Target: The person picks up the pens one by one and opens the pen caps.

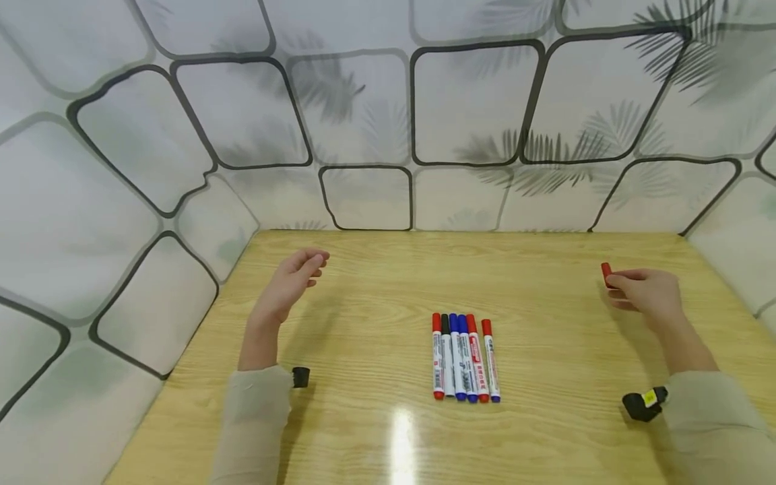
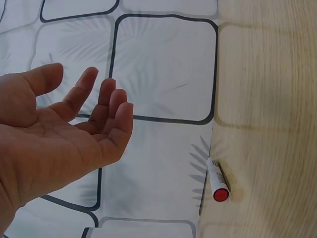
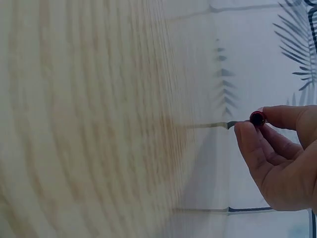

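My right hand (image 1: 651,293) pinches a small red marker cap (image 1: 606,275) between thumb and fingers, above the right side of the table. Its dark hollow end faces the camera in the right wrist view, where the cap (image 3: 257,118) sits at the fingertips. Over the left side of the table, my left hand (image 1: 289,283) holds nothing. Its fingers are loosely bent and spread apart in the left wrist view. A white marker (image 2: 218,181) with a red end lies on the table there, close to the wall, below and right of the hand.
Several white markers (image 1: 463,357) with red, black and blue caps lie side by side at mid-table. The rightmost marker (image 1: 491,360) sits slightly apart. Patterned wall covering (image 1: 364,199) borders the wooden table (image 1: 364,296) at the back and sides. Black wrist cameras (image 1: 644,406) protrude from both sleeves.
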`<state>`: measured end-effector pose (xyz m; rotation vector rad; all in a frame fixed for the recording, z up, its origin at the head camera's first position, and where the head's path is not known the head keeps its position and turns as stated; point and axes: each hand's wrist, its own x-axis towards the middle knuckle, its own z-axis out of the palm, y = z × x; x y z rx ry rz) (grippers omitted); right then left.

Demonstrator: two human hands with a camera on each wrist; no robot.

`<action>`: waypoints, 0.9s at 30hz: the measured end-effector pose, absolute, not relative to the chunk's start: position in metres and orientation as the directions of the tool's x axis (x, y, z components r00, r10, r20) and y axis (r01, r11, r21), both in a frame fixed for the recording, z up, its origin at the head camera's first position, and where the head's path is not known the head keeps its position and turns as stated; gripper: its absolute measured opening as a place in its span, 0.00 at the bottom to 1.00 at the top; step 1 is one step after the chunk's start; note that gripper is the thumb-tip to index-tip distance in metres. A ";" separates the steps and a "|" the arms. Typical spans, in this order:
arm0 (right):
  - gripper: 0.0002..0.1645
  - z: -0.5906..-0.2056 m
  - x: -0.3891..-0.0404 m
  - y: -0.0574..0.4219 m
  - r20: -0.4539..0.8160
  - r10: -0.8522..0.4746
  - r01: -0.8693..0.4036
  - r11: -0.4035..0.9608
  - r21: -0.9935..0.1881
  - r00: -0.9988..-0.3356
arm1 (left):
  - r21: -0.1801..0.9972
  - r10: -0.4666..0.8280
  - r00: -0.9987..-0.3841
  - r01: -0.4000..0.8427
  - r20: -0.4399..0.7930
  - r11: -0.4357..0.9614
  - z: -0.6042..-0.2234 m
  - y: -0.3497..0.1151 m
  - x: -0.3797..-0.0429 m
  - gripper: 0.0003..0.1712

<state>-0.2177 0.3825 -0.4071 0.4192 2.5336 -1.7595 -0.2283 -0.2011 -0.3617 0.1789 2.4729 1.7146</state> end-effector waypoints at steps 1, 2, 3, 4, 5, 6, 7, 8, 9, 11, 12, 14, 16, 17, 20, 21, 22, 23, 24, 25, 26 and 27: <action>0.26 -0.409 -0.221 0.381 -0.156 0.201 0.225 0.388 -0.894 -0.967 | 0.935 0.170 -0.985 0.029 -0.034 0.354 -0.361 -0.203 -0.227 0.25; 0.30 -0.412 -0.225 0.380 -0.136 0.196 0.208 0.415 -0.886 -0.971 | 0.933 0.170 -0.985 0.032 -0.031 0.359 -0.360 -0.204 -0.227 0.25; 0.31 -0.413 -0.228 0.379 -0.133 0.198 0.208 0.434 -0.877 -0.971 | 0.930 0.171 -0.985 0.037 -0.028 0.365 -0.359 -0.205 -0.225 0.25; 0.31 -0.415 -0.231 0.378 -0.129 0.202 0.209 0.453 -0.867 -0.971 | 0.929 0.171 -0.985 0.039 -0.026 0.367 -0.359 -0.206 -0.225 0.25; 0.30 -0.417 -0.233 0.377 -0.130 0.209 0.217 0.471 -0.855 -0.969 | 0.928 0.173 -0.985 0.043 -0.024 0.371 -0.359 -0.207 -0.224 0.25; 0.29 -0.418 -0.236 0.377 -0.128 0.217 0.222 0.489 -0.844 -0.968 | 0.927 0.176 -0.984 0.045 -0.022 0.372 -0.358 -0.207 -0.223 0.25; 0.28 -0.418 -0.237 0.376 -0.125 0.226 0.226 0.507 -0.832 -0.966 | 0.927 0.179 -0.984 0.047 -0.022 0.373 -0.358 -0.207 -0.224 0.25; 0.27 -0.419 -0.239 0.376 -0.124 0.242 0.237 0.524 -0.818 -0.962 | 0.927 0.182 -0.983 0.049 -0.021 0.373 -0.359 -0.207 -0.224 0.25; 0.26 -0.419 -0.240 0.377 -0.112 0.255 0.242 0.566 -0.788 -0.960 | 0.926 0.187 -0.982 0.052 -0.020 0.373 -0.359 -0.206 -0.224 0.25; 0.25 -0.419 -0.241 0.377 -0.085 0.273 0.247 0.645 -0.723 -0.958 | 0.927 0.189 -0.982 0.051 -0.022 0.372 -0.359 -0.205 -0.225 0.25; 0.24 -0.419 -0.241 0.377 -0.070 0.275 0.246 0.680 -0.690 -0.959 | 0.927 0.190 -0.982 0.051 -0.023 0.373 -0.359 -0.205 -0.226 0.25; 0.24 -0.419 -0.240 0.378 -0.046 0.275 0.243 0.743 -0.624 -0.960 | 0.927 0.193 -0.981 0.049 -0.026 0.373 -0.359 -0.204 -0.227 0.25; 0.24 -0.420 -0.238 0.379 -0.028 0.265 0.232 0.778 -0.583 -0.964 | 0.928 0.195 -0.980 0.045 -0.030 0.369 -0.359 -0.203 -0.228 0.25; 0.24 -0.421 -0.238 0.379 -0.029 0.265 0.232 0.778 -0.584 -0.964 | 0.929 0.197 -0.980 0.045 -0.030 0.368 -0.359 -0.203 -0.229 0.25; 0.25 -0.422 -0.236 0.379 -0.029 0.278 0.241 0.773 -0.586 -0.960 | 0.931 0.204 -0.978 0.043 -0.033 0.361 -0.358 -0.203 -0.229 0.26; 0.25 -0.423 -0.236 0.378 -0.026 0.281 0.242 0.773 -0.586 -0.959 | 0.933 0.203 -0.979 0.041 -0.035 0.358 -0.358 -0.203 -0.230 0.26; 0.25 -0.424 -0.237 0.378 -0.026 0.287 0.246 0.768 -0.591 -0.957 | 0.934 0.202 -0.979 0.039 -0.036 0.355 -0.358 -0.204 -0.230 0.26; 0.25 -0.424 -0.237 0.378 -0.027 0.293 0.251 0.763 -0.596 -0.956 | 0.934 0.200 -0.979 0.037 -0.037 0.355 -0.358 -0.205 -0.230 0.27; 0.25 -0.424 -0.237 0.378 -0.024 0.294 0.250 0.764 -0.595 -0.955 | 0.936 0.198 -0.979 0.035 -0.038 0.351 -0.357 -0.205 -0.230 0.27; 0.25 -0.424 -0.237 0.377 -0.022 0.295 0.250 0.763 -0.596 -0.955 | 0.937 0.197 -0.980 0.033 -0.039 0.349 -0.357 -0.206 -0.230 0.27; 0.25 -0.424 -0.238 0.377 -0.023 0.295 0.250 0.762 -0.597 -0.955 | 0.937 0.196 -0.980 0.032 -0.039 0.347 -0.357 -0.206 -0.230 0.28; 0.25 -0.423 -0.238 0.377 -0.025 0.299 0.254 0.760 -0.598 -0.954 | 0.937 0.196 -0.980 0.032 -0.039 0.348 -0.357 -0.207 -0.230 0.28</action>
